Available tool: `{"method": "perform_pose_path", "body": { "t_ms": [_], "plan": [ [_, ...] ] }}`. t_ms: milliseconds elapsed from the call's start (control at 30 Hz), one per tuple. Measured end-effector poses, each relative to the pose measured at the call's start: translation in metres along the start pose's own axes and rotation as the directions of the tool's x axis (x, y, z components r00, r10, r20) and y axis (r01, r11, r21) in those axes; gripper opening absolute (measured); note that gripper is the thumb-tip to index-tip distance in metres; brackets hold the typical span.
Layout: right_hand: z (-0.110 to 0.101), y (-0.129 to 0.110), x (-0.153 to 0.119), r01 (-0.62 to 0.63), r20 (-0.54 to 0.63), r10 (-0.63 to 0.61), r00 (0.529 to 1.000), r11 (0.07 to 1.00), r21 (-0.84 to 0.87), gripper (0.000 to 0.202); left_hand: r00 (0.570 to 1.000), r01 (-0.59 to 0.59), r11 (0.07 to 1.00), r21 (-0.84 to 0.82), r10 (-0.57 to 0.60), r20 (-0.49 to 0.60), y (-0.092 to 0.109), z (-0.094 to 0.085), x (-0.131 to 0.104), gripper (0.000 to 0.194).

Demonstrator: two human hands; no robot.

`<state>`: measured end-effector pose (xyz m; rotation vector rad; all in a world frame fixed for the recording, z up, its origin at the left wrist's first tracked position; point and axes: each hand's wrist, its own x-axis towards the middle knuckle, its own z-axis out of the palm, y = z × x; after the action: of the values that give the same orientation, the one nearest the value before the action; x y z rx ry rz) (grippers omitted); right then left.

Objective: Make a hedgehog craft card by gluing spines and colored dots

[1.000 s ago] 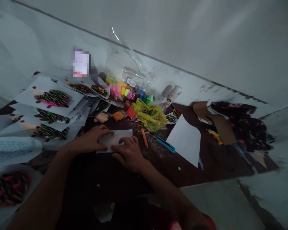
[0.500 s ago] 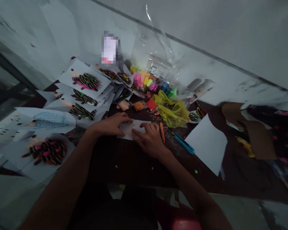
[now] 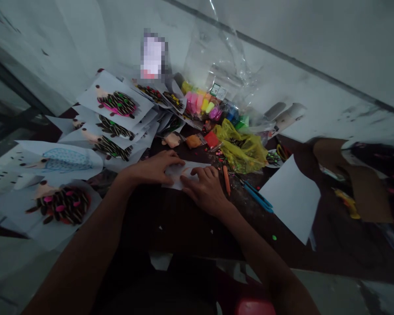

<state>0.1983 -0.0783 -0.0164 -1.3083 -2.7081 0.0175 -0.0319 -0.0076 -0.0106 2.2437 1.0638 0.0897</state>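
A small white sheet of paper (image 3: 172, 183) lies on the dark table in front of me. On it is a thin, pale peach shape, mostly hidden by my fingers; I cannot make out whether it is clay or drawn. My left hand (image 3: 154, 169) rests on the sheet's left side, thumb and fingers apart. From the right, my right hand (image 3: 207, 188) lies over the sheet with bent, spread fingers, its fingertips down by the peach shape. Just right of that hand are an orange stick (image 3: 226, 180) and blue-handled scissors (image 3: 258, 197).
Hedgehog pictures covered in striped seeds (image 3: 116, 103) pile up on the left. Behind the sheet sit small packs of orange clay (image 3: 193, 141) and red clay (image 3: 212, 139), a yellow plastic bag (image 3: 241, 151) and bagged coloured clay (image 3: 202, 104). White paper (image 3: 293, 197) lies right, beside brown cardboard (image 3: 369, 188).
The view has shifted slightly, so things on the right sit farther right. Both hands stay on the small sheet, with hardly any change in their pose.
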Motion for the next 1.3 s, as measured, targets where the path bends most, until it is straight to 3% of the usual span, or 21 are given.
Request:
{"method": "perform_pose_path", "body": {
  "t_ms": [333,533,800,1167,1300],
  "plan": [
    [-0.0003,0.0022,-0.0051,-0.018,-0.002,0.019,1.000,0.998,0.056,0.037,1.000,0.011,1.000,0.024,-0.011,-0.009,0.0042,-0.0003,-0.0001,0.069],
    [-0.0037,0.0068,-0.0096,-0.074,-0.096,0.078,0.992,0.996,0.047,0.036,1.000,0.005,1.000,0.026,-0.005,-0.017,0.0029,0.0019,0.0022,0.067],
    [0.0007,0.0046,-0.0048,-0.021,-0.044,0.021,0.999,1.000,0.000,0.038,1.000,-0.024,1.000,0.020,0.024,-0.020,0.0060,0.0012,0.0024,0.060],
    [0.0031,0.0068,-0.0078,-0.060,-0.090,0.065,0.994,0.997,0.054,0.037,1.000,-0.019,1.000,0.009,0.020,-0.024,0.0062,0.0015,0.0031,0.061],
    [0.0029,0.0063,-0.0048,-0.050,-0.056,0.051,0.997,0.998,0.022,0.038,0.999,-0.021,1.000,0.012,0.021,-0.024,0.0057,0.0023,0.0036,0.063]
  ]
}}
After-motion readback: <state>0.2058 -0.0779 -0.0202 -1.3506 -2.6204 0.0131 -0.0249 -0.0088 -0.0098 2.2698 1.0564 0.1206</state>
